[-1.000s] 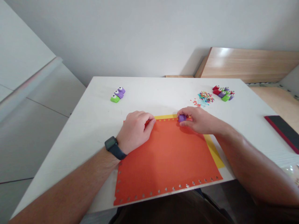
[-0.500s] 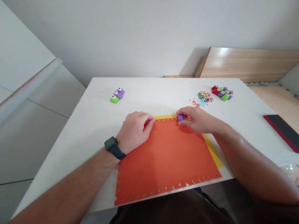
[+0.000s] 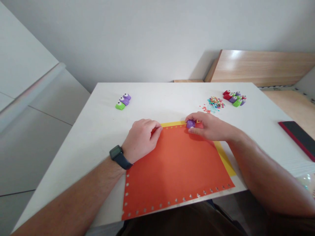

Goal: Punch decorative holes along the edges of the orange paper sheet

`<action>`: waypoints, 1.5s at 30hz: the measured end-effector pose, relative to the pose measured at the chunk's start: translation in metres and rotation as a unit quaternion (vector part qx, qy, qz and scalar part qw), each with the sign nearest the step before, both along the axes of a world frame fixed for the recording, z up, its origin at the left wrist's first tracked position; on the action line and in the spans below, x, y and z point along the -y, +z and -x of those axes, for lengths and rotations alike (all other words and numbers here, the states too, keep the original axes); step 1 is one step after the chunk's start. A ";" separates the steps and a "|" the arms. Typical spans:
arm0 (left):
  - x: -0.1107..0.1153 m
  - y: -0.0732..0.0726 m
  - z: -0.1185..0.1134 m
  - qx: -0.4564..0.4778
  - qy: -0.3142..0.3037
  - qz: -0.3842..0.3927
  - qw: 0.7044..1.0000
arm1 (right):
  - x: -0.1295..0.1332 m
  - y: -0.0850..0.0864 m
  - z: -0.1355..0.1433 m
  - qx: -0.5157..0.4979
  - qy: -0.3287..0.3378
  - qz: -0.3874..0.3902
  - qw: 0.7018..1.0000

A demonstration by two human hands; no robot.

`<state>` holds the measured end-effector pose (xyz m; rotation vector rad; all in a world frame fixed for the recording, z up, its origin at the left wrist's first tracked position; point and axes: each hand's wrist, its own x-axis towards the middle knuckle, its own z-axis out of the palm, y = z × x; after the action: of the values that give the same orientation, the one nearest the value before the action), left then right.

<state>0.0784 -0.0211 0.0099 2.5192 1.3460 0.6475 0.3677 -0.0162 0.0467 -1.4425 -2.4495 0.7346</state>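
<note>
A large orange sheet of paper (image 3: 182, 160) lies over a yellow sheet (image 3: 225, 160) that peeks out along its far and right edges. Small punched holes run along the orange sheet's edges. My right hand (image 3: 205, 126) is closed around a purple craft punch (image 3: 190, 124) at the far edge of the orange sheet, towards its right corner. At the same edge, further left, the thumb and forefinger of my left hand (image 3: 142, 139) pinch the orange sheet; a black watch sits on that wrist.
Three craft punches (image 3: 123, 101) stand at the back left of the white table (image 3: 157, 101). A cluster of red, green and purple punches (image 3: 235, 97) is at the back right, beside a pile of coloured paper cutouts (image 3: 215, 103). A dark, red-edged flat object (image 3: 297, 137) lies at the right edge.
The orange sheet has shifted very slightly right, and holes along its left edge show more clearly. The purple punch has turned a little in my right hand. My left hand keeps its pinch.
</note>
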 end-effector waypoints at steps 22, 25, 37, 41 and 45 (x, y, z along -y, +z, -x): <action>0.000 0.001 0.001 0.000 0.009 0.001 1.000 | -0.005 0.006 -0.012 0.024 -0.011 0.037 0.999; 0.000 0.001 0.002 0.004 0.010 0.002 1.000 | -0.005 0.007 -0.011 0.031 -0.010 0.035 0.999; 0.000 0.001 0.001 0.006 0.009 -0.003 1.000 | -0.004 0.006 -0.010 0.026 -0.013 0.032 0.999; 0.000 0.001 0.001 0.010 0.010 -0.005 1.000 | -0.004 0.005 -0.009 0.030 -0.015 0.023 0.999; 0.000 0.001 0.002 0.010 0.011 -0.005 1.000 | -0.004 0.003 -0.008 0.028 -0.017 0.022 0.999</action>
<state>0.0769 -0.0210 0.0109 2.5030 1.3693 0.6835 0.3757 -0.0120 0.0494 -1.5365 -2.4597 0.7546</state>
